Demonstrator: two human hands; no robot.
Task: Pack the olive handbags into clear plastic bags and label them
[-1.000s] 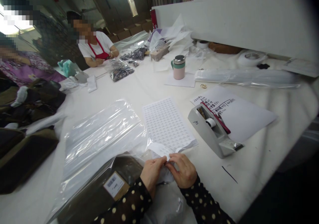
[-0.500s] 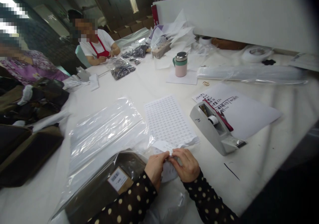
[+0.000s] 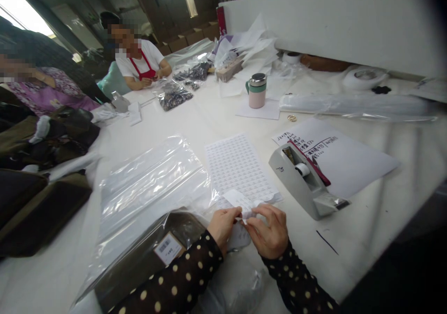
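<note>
My left hand (image 3: pixel 222 228) and my right hand (image 3: pixel 269 230) meet in front of me, thumbs and fingertips pinching a small piece of white label paper (image 3: pixel 238 199). It curls between them, with faint print on it. Just beyond lies a sheet of small printed labels (image 3: pixel 239 167), flat on the table. Under my left forearm is a dark olive bag (image 3: pixel 139 262) inside a clear plastic sleeve, with a white barcode tag (image 3: pixel 168 249) showing through. Crumpled clear plastic lies below my hands.
A grey tape dispenser (image 3: pixel 300 183) stands right of my hands, against a handwritten paper (image 3: pixel 349 165). Clear plastic bags (image 3: pixel 150 179) lie left, dark bags (image 3: pixel 42 207) farther left. A pink and green mug (image 3: pixel 257 92) stands farther back. Two people sit across the table.
My fingertips have moved slightly apart, my right hand going a little right. The label paper between them has turned and shows more of its printed face. The whole view has shifted slightly.
</note>
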